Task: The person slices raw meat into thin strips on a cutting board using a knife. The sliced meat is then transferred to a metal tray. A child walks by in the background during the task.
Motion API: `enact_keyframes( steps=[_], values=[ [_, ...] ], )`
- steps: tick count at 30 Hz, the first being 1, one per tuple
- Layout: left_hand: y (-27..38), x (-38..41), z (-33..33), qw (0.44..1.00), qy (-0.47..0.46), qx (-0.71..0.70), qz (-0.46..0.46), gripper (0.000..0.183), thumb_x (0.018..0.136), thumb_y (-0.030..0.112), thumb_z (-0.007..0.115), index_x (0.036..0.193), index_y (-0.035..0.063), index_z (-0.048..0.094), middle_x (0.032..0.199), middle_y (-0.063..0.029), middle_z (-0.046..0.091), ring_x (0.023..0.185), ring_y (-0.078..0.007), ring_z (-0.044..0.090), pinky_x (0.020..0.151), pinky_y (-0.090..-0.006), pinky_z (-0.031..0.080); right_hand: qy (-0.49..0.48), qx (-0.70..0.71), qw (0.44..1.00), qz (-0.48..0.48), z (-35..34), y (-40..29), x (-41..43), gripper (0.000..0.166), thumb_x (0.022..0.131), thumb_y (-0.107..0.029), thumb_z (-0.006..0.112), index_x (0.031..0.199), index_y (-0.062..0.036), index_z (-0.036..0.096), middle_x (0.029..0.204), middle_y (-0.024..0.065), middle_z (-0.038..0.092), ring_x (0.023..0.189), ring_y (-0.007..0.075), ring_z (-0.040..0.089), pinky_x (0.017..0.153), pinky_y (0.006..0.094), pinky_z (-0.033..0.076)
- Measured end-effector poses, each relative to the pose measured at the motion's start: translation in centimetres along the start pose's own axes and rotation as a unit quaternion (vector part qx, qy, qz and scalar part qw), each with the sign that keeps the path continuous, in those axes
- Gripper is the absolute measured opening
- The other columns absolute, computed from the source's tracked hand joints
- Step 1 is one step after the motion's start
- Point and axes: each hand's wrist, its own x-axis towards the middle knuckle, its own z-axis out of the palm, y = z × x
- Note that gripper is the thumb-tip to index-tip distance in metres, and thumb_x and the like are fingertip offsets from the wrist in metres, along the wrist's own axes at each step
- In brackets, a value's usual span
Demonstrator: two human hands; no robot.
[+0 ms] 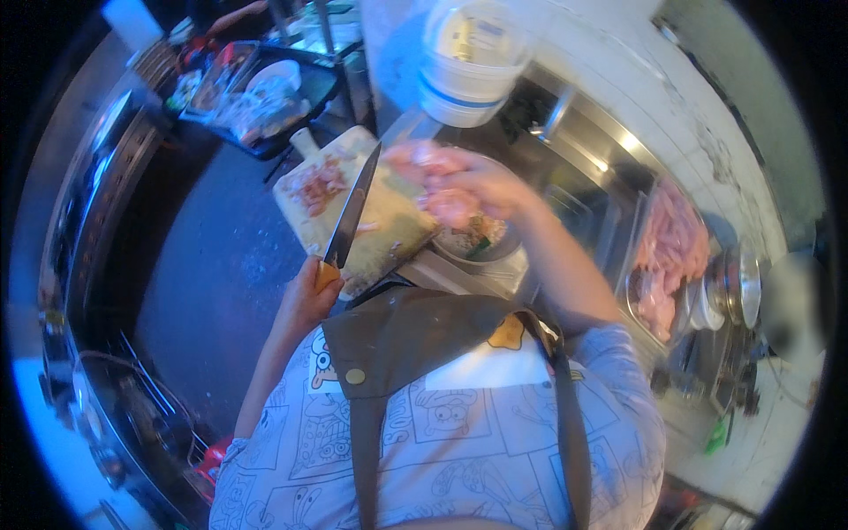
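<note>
My left hand [317, 291] is closed round the yellow-orange handle of a kitchen knife. The knife's long blade [358, 205] points forward over a pale cutting board [391, 218]. A small heap of chopped pink meat [317, 187] lies on the board's left part, with scraps scattered nearer me. Several pieces of raw, pinkish meat [452, 207], which look like chicken, are in the grasp of my right hand [493, 185], at the board's right edge. Below that hand is a round bowl [507, 262] with pale, chopped-looking contents and something green; the hand and meat hide part of it.
White plastic tubs [464, 86] are stacked at the back. Right of the bowl runs a steel sink with a tap [553, 122]. A clear container of raw meat strips [672, 245] stands farther right. At the back left, a dark cart [318, 86] carries bagged items and a white bowl.
</note>
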Motion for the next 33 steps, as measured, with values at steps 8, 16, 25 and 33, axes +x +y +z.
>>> enact_keyframes(
  steps=[8,16,25,33],
  values=[
    [-4.9,-7.2,-2.4,0.981,0.113,-0.102,-0.120,0.023,0.085,0.019,0.064,0.094,0.0043,0.049,0.066,-0.0088,0.057,0.053,-0.0185,0.057,0.050,-0.0329,0.044,0.218,-0.639,0.721,-0.159,5.4,9.0,8.3,0.039,0.077,-0.011,0.066,0.114,-0.0039,0.057,0.108,0.0158,0.060,0.103,0.0303,0.058,0.085,0.0376,0.048],
    [-6.4,-8.4,-1.7,0.976,0.141,-0.133,-0.100,0.021,0.086,0.017,0.064,0.094,0.0050,0.048,0.066,-0.0042,0.055,0.056,-0.0129,0.055,0.049,-0.0282,0.042,0.050,-0.656,0.614,-0.436,10.2,11.9,9.3,0.021,0.076,-0.012,0.061,0.095,-0.0066,0.066,0.101,0.0089,0.061,0.090,0.0268,0.060,0.084,0.0407,0.047],
    [-10.0,-5.2,-1.7,0.968,0.107,-0.225,0.018,0.023,0.089,0.004,0.059,0.107,0.0091,0.045,0.075,0.0018,0.050,0.057,-0.0062,0.045,0.048,-0.0209,0.036,0.035,-0.563,0.791,-0.236,11.0,10.9,8.2,0.020,0.072,-0.033,0.070,0.067,-0.0130,0.069,0.070,0.0057,0.066,0.070,0.0280,0.064,0.065,0.0414,0.049],
    [-7.2,-1.1,-1.8,0.979,0.064,-0.183,0.059,0.019,0.088,0.006,0.062,0.100,0.0070,0.048,0.070,0.0018,0.049,0.055,-0.0066,0.045,0.049,-0.0220,0.037,0.335,-0.287,0.881,-0.172,-1.5,-2.7,-11.3,0.016,0.081,-0.010,0.064,0.096,-0.0031,0.064,0.093,0.0062,0.068,0.080,0.0130,0.064,0.073,0.0287,0.051]
  ],
)
